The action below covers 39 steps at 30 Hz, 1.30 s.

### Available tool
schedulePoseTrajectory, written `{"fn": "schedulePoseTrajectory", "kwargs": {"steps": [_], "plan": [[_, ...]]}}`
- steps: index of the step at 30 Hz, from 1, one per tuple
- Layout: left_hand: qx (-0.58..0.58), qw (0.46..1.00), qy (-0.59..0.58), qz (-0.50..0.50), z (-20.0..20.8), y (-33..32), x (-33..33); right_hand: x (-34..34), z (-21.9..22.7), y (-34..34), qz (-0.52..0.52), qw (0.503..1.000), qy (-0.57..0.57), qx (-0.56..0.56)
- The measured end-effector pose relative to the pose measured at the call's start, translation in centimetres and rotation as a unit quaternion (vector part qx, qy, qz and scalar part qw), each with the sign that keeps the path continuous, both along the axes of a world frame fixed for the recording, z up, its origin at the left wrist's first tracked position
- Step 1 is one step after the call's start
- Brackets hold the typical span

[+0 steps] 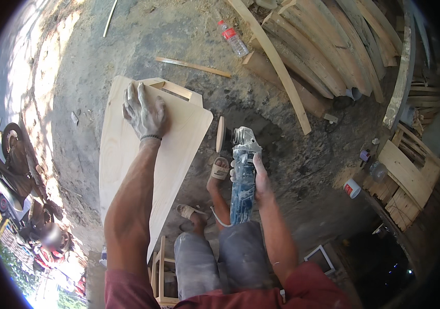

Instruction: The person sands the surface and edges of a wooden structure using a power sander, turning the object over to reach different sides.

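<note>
Over dusty ground (132, 38), the already-built panel (178, 149) is touched by the left hand (147, 114), grip spread, the sander (243, 177) held clear by the right hand (263, 181), smoothing seemingly unfinished.

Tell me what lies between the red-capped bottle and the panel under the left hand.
In the head view, a thin wooden strip lies between bottle and panel.

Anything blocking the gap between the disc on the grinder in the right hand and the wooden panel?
Nothing visible between the disc and the wooden panel's right edge. The right hand holds the blue grinder; the left hand lies on the panel, away from that edge.
</note>
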<state>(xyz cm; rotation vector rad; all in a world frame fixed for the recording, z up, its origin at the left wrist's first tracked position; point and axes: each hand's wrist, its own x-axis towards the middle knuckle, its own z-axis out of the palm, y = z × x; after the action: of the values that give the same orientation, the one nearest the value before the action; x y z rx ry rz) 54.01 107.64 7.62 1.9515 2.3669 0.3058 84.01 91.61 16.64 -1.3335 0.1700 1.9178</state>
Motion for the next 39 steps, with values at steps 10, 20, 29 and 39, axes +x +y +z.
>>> {"fn": "schedulePoseTrajectory", "kwargs": {"steps": [10, 20, 29, 39], "plan": [[-0.024, 1.000, -0.014, -0.003, 0.7, 0.4, -0.4, -1.6, 1.3, 3.0, 0.010, 1.000, -0.018, -0.024], [-0.042, 0.999, -0.026, 0.001, 1.1, 1.4, -1.1, -2.0, 1.5, 3.8, 0.036, 0.999, -0.022, -0.026], [-0.042, 0.999, -0.034, 0.001, 0.9, 1.2, -1.0, -2.4, 1.6, 3.4, 0.034, 0.999, -0.005, -0.041], [-0.035, 0.998, -0.053, 0.006, 0.7, 1.2, -1.1, 0.1, 1.3, 5.9, 0.108, 0.993, -0.033, -0.025]]}}
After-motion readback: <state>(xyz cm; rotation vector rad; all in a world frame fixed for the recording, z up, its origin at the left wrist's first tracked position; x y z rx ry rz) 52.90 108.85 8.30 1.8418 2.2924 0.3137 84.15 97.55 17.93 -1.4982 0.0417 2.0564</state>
